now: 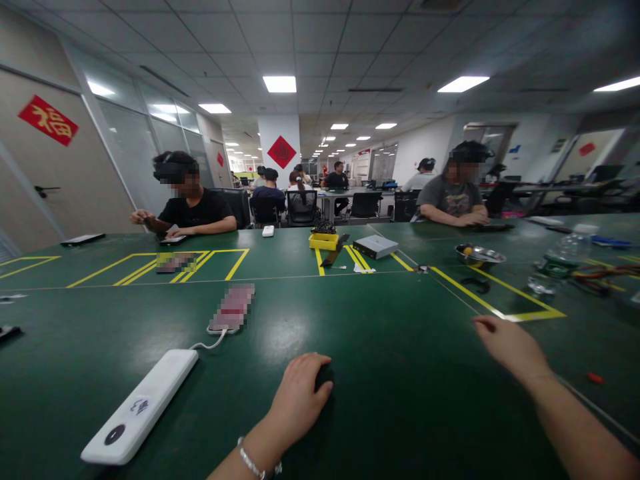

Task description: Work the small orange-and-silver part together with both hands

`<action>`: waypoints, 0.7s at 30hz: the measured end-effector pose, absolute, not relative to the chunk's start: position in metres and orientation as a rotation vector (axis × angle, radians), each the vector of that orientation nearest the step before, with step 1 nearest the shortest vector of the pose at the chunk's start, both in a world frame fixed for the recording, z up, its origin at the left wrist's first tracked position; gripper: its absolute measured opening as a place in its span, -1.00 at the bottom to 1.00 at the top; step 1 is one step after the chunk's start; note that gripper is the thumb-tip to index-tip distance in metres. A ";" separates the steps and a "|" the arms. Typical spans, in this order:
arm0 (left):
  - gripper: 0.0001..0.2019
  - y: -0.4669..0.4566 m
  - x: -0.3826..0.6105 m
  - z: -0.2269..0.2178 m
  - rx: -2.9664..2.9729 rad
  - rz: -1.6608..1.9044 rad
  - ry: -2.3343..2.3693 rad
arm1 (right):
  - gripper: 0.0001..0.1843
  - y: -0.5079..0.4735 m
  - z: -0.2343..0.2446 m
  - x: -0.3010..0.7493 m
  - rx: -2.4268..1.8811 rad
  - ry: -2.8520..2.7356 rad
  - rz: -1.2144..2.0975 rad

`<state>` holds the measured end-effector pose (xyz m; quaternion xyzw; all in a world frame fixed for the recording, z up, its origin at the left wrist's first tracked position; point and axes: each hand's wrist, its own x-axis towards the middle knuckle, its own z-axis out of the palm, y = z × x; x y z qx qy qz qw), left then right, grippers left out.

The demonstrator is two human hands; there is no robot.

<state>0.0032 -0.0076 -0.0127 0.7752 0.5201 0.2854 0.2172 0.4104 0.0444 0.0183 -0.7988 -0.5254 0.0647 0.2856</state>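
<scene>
Nothing in my grasp that I can see

My left hand is palm down, thumb set apart from the fingers, with nothing between them. My right hand points forward, fingers loosely bent; its underside is hidden, so I cannot tell how wide they stand, though no item shows in it. Nor can I tell whether either hand touches the green table.

Left of my left hand and farther off, a phone lies joined by a white cable to a white power bank. That link is made; as I judge it, handling of anything else is still undone.

Beyond my right fingertips, a black curved piece lies between strips of yellow tape, untouched. Past it stand a metal bowl and a bottle.
</scene>
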 end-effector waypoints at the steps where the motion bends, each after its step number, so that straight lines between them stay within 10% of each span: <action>1: -0.66 -0.008 0.004 -0.012 2.115 0.803 1.443 | -0.78 0.045 0.022 0.373 -2.024 -1.457 0.293; 11: -0.84 -0.017 0.016 -0.013 1.803 0.916 1.235 | -0.83 -0.004 0.011 0.163 -1.264 -1.899 1.123; 21: -0.71 0.000 0.007 -0.015 1.279 1.168 1.101 | -0.52 0.052 0.004 0.388 -2.389 -1.473 -0.222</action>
